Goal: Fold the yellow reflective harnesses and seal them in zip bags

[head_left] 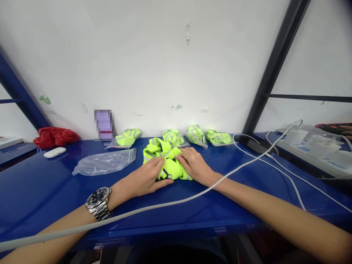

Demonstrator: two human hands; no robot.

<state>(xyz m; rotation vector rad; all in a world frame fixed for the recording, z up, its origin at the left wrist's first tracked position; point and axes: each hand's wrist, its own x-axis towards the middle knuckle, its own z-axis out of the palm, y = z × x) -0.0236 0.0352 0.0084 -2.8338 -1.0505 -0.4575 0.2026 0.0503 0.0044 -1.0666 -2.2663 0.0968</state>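
Note:
A loose bundle of neon yellow straps with grey reflective bands (173, 168) lies on the blue table (192, 216), between my two hands. My left hand (148, 176), below a wrist with a metal watch, has its fingers closed on the bundle's left side, the thumb along its front edge. From the right, my right hand (194, 165) presses its bent fingers into the other side of the bundle. A flat clear zip bag (106, 162) rests to the left of my left hand.
Behind the bundle, several bagged yellow bundles (219, 136) line the wall. A red cloth (55, 137), white case (55, 152) and propped phone (104, 124) sit at left. A white cable (176, 202) crosses in front of my arms; chargers (295, 136) stand right.

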